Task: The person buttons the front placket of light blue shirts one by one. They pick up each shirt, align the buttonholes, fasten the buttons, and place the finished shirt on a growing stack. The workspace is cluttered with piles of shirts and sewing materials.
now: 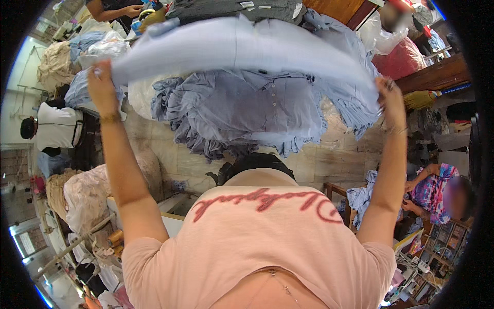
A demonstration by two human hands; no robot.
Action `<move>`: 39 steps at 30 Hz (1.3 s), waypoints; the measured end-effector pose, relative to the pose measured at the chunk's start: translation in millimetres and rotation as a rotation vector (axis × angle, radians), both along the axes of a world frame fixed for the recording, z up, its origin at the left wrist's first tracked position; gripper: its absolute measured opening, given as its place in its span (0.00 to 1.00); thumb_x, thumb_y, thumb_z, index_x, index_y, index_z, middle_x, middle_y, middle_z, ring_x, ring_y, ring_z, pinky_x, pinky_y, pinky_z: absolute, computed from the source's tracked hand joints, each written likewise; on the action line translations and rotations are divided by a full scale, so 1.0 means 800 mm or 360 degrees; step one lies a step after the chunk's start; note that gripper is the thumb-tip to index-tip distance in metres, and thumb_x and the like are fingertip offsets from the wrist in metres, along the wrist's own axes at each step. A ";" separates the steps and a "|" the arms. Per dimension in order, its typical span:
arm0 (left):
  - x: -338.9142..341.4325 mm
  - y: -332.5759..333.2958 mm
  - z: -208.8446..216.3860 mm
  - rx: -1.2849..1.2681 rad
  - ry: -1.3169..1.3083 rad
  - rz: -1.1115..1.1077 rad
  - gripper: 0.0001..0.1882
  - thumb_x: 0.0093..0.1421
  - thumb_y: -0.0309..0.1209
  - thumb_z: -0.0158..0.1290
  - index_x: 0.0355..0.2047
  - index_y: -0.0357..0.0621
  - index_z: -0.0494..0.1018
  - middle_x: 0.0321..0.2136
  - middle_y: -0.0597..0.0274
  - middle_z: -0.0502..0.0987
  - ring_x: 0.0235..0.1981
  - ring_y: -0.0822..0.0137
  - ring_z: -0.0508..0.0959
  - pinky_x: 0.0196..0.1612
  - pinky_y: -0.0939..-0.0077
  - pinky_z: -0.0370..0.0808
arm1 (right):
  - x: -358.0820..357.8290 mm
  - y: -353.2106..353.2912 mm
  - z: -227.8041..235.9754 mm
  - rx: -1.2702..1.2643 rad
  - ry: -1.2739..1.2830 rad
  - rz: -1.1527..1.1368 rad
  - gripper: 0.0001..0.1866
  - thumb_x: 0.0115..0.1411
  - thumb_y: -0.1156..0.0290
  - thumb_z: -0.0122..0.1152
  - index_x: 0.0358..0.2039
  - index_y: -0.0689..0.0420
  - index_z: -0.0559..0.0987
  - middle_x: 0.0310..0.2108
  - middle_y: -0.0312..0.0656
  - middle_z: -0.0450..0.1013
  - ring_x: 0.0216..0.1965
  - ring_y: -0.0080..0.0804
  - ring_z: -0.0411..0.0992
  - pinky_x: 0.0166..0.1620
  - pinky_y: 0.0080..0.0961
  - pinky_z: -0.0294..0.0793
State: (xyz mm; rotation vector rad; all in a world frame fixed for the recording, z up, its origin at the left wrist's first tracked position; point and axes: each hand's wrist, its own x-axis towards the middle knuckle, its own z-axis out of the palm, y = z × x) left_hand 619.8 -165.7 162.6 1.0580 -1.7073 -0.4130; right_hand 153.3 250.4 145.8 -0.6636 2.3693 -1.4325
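A light blue shirt (236, 49) is stretched wide between my two raised hands, its cloth smeared by motion. At the left, my left hand (103, 85) is closed on one end of it. My right hand (389, 100) grips the other end at the right. Below the stretched cloth lies a heap of blue-grey shirts (242, 108), the top one spread with its buttons showing. The raised cloth hides the far part of the heap.
Dark folded garments (216, 10) sit at the far side. Clear plastic bags (110, 49) and cloth bundles stand at the left. A broom (419, 99) lies at the right. Co-workers are around: one at the right in a patterned top (437, 190), another at the left in white (59, 126).
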 end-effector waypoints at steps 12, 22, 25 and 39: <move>0.119 0.124 -0.314 0.0813 -0.0147 0.0201 0.09 0.54 0.29 0.51 0.34 0.39 0.67 0.22 0.60 0.71 0.23 0.69 0.71 0.30 0.77 0.68 | 0.104 0.089 -0.358 0.0189 -0.0131 -0.0030 0.06 0.52 0.73 0.56 0.31 0.59 0.74 0.20 0.31 0.66 0.24 0.20 0.62 0.31 0.17 0.63; -0.128 0.201 -0.244 0.0044 -0.0710 -0.1109 0.12 0.48 0.23 0.49 0.34 0.48 0.74 0.37 0.61 0.72 0.40 0.59 0.70 0.42 0.68 0.67 | 0.155 0.007 -0.323 0.0494 0.0335 0.0189 0.19 0.50 0.76 0.54 0.45 0.59 0.66 0.40 0.49 0.65 0.37 0.42 0.68 0.40 0.30 0.68; -0.175 0.210 -0.251 -0.0282 -0.0885 -0.0979 0.08 0.48 0.25 0.52 0.31 0.45 0.74 0.34 0.58 0.72 0.35 0.58 0.72 0.38 0.69 0.70 | 0.174 -0.024 -0.309 0.0215 0.0195 0.0578 0.19 0.50 0.77 0.54 0.44 0.60 0.66 0.40 0.49 0.66 0.38 0.41 0.68 0.40 0.30 0.68; -0.177 0.195 -0.235 0.0003 -0.1136 -0.1003 0.04 0.48 0.30 0.52 0.25 0.47 0.74 0.26 0.64 0.73 0.30 0.62 0.73 0.33 0.70 0.70 | 0.228 -0.180 -0.241 0.0422 0.0548 0.1391 0.14 0.57 0.60 0.46 0.34 0.59 0.68 0.33 0.49 0.69 0.36 0.48 0.68 0.36 0.40 0.68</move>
